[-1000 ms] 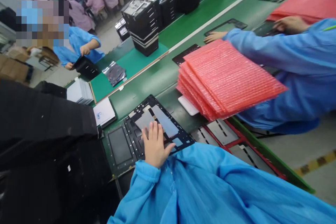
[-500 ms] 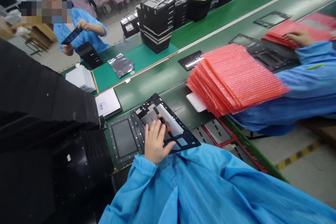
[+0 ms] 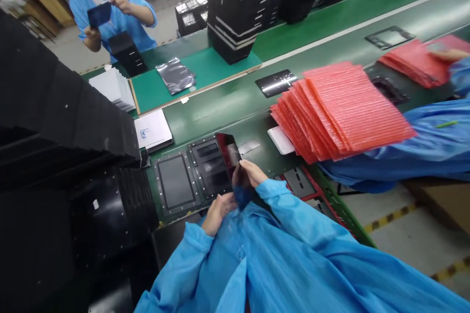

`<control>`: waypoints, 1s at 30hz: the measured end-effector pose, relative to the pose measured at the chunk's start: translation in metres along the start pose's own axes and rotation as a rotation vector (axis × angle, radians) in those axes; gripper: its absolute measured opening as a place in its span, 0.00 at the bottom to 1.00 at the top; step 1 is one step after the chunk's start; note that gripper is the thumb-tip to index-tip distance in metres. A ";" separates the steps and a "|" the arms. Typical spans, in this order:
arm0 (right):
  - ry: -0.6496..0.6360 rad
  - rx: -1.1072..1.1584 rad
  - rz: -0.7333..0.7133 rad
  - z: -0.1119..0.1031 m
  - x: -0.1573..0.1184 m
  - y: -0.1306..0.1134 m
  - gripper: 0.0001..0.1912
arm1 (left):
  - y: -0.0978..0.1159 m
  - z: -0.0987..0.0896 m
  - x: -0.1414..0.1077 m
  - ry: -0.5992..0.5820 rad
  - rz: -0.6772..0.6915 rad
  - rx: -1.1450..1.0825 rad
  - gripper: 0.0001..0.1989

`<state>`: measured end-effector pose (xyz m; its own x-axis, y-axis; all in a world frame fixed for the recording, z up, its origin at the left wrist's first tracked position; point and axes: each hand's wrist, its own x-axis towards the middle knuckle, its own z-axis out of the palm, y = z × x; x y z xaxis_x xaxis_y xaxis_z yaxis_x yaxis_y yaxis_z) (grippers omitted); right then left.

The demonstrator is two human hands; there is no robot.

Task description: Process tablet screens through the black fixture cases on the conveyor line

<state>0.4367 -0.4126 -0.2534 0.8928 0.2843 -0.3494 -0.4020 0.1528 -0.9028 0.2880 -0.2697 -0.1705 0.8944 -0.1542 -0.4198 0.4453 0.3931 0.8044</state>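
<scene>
The bare left hand (image 3: 217, 214) is raised in front of the torso, its fingers bent together and pointing up and to the right, the fingertips partly hidden. The bare right hand (image 3: 253, 173) is higher and farther out, fingers reaching left, close together. The hands are apart. Both wrists emerge from the cuffs of loose, bright-blue cloth sleeves (image 3: 304, 210), and both forearms angle inward from the sides.

My bench (image 3: 213, 112), going by the bubble-bag pile (image 3: 352, 112)
Two trays (image 3: 176, 181) left of it, paper stack (image 3: 112, 89) further left, slab (image 3: 281, 141) poking out under it.
</scene>
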 end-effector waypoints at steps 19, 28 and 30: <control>0.189 -0.657 -0.174 0.037 0.072 0.061 0.25 | -0.057 -0.102 -0.099 0.781 -0.033 0.393 0.29; 0.274 -0.721 -0.263 0.035 0.075 0.065 0.26 | -0.065 -0.161 -0.145 0.863 -0.064 0.404 0.32; 0.278 -0.756 -0.255 0.035 0.073 0.062 0.27 | -0.066 -0.168 -0.150 0.878 -0.068 0.424 0.31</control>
<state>0.4696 -0.3493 -0.3262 0.9951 0.0683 -0.0715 -0.0255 -0.5217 -0.8528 0.1179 -0.1199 -0.2312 0.5941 0.6327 -0.4967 0.6266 0.0231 0.7790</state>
